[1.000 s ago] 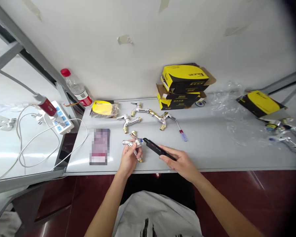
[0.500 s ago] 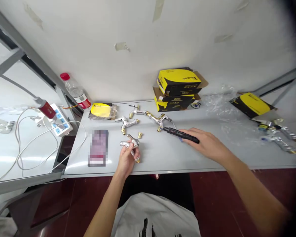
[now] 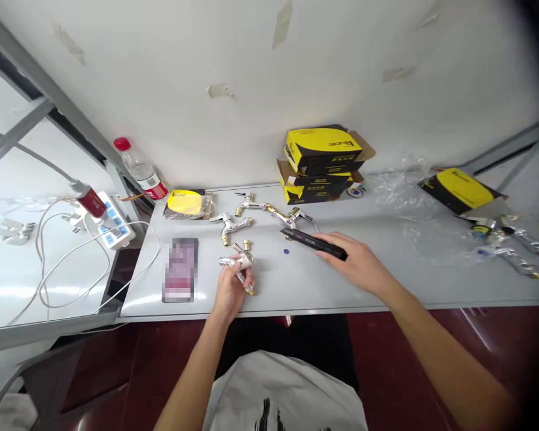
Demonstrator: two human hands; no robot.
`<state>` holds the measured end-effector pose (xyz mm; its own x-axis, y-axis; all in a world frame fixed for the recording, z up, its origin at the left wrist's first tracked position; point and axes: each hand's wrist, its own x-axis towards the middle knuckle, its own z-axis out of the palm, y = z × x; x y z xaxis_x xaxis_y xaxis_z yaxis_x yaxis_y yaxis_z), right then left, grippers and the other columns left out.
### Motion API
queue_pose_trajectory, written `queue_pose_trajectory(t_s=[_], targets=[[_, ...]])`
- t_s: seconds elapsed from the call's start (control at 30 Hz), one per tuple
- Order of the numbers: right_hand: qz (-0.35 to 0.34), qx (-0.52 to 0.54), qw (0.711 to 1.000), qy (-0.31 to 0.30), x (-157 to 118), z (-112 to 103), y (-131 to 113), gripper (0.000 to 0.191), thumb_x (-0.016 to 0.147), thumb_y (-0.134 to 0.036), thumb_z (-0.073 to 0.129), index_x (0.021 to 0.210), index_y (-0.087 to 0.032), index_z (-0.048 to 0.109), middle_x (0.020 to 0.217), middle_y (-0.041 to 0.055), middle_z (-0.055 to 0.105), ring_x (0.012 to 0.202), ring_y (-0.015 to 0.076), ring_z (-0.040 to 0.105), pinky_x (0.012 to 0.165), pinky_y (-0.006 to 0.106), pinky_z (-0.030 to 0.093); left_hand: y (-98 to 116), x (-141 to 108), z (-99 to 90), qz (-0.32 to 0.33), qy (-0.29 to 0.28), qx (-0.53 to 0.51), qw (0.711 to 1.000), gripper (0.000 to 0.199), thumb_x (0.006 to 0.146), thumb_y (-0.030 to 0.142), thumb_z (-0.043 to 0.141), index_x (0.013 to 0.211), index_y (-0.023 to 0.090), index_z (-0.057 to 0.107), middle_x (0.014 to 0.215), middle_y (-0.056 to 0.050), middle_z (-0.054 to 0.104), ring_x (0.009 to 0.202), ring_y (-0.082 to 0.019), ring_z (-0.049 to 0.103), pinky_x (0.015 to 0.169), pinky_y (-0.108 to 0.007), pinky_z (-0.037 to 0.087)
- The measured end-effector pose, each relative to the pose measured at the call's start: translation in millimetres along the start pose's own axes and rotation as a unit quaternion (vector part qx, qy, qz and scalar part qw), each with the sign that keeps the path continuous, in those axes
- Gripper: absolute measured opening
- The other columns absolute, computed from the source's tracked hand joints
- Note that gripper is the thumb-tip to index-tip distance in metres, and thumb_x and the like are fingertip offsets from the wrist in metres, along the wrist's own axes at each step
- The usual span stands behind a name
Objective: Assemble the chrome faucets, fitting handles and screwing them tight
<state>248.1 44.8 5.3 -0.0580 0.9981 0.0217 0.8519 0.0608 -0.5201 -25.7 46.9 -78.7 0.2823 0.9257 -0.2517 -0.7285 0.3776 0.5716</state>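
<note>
Two hands busy: my L hand (image 3: 232, 287) grips a chrome faucet (image 3: 238, 263); R hand (image 3: 351, 257) holds a blk cutter (image 3: 314, 242) nr blue disc (image 3: 286, 251) on counter (image 3: 377, 281).

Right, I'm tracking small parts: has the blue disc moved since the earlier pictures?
Yes, rightward relative to the stacked boxes: the blue disc was at the faucet in the left hand and now lies on the table.

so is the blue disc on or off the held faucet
Off: the blue disc lies on the tabletop, apart from the faucet in the left hand.
</note>
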Motion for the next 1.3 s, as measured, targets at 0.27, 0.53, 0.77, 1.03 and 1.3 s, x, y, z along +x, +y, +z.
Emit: queue_pose_trajectory(t_s=[0.27, 0.53, 0.77, 1.03, 1.3], targets=[[0.182, 0.025, 0.968, 0.170, -14, -5, 63, 0.051, 0.083, -0.054, 0.059, 0.118, -0.018, 0.067, 0.111, 0.0153, 0.070, 0.100, 0.0290, 0.065, 0.084, 0.037, 0.051, 0, 0, 1.0, 0.001, 0.008, 0.026, 1.000, 0.030, 0.081, 0.035, 0.067, 0.102, 0.019, 0.054, 0.070, 0.003, 0.055, 0.049, -0.006, 0.043, 0.059, -0.024, 0.041], [0.142, -0.082, 0.957, 0.240, -9, 6, 85, 0.061, 0.083, -0.065, 0.050, 0.111, -0.014, 0.069, 0.110, 0.0177, 0.057, 0.097, 0.0276, 0.057, 0.094, 0.046, 0.046, -2, 0, 1.7, 0.002, 0.010, 0.066, 0.998, 0.033, 0.082, 0.038, 0.068, 0.106, 0.018, 0.054, 0.074, 0.001, 0.060, 0.051, -0.006, 0.044, 0.059, -0.024, 0.041], [0.068, -0.103, 0.986, 0.112, 17, 36, 47, 0.049, 0.085, -0.051, 0.053, 0.112, -0.012, 0.065, 0.101, 0.0149, 0.062, 0.101, 0.0296, 0.057, 0.097, 0.049, 0.046, -3, 0, 1.1, 0.013, 0.010, 0.078, 0.997, 0.032, 0.083, 0.039, 0.068, 0.104, 0.019, 0.054, 0.073, 0.002, 0.059, 0.050, -0.006, 0.043, 0.059, -0.024, 0.040], [0.103, -0.050, 0.989, 0.098, 4, 10, 56, 0.047, 0.093, -0.044, 0.036, 0.113, -0.013, 0.066, 0.098, 0.0137, 0.063, 0.076, 0.0200, 0.061, 0.081, 0.039, 0.053, -4, -2, 1.4, 0.012, 0.015, 0.086, 0.996, 0.036, 0.080, 0.038, 0.073, 0.103, 0.020, 0.052, 0.072, 0.004, 0.057, 0.051, -0.005, 0.042, 0.058, -0.022, 0.039], [0.071, -0.098, 0.991, 0.065, -12, 13, 41, 0.040, 0.091, -0.040, 0.045, 0.114, -0.017, 0.067, 0.108, 0.0137, 0.069, 0.101, 0.0287, 0.063, 0.093, 0.047, 0.049, -6, 2, 3.3, 0.006, -0.012, 0.156, 0.988, 0.038, 0.084, 0.046, 0.067, 0.108, 0.020, 0.054, 0.073, 0.002, 0.057, 0.054, -0.007, 0.045, 0.053, -0.021, 0.034]])
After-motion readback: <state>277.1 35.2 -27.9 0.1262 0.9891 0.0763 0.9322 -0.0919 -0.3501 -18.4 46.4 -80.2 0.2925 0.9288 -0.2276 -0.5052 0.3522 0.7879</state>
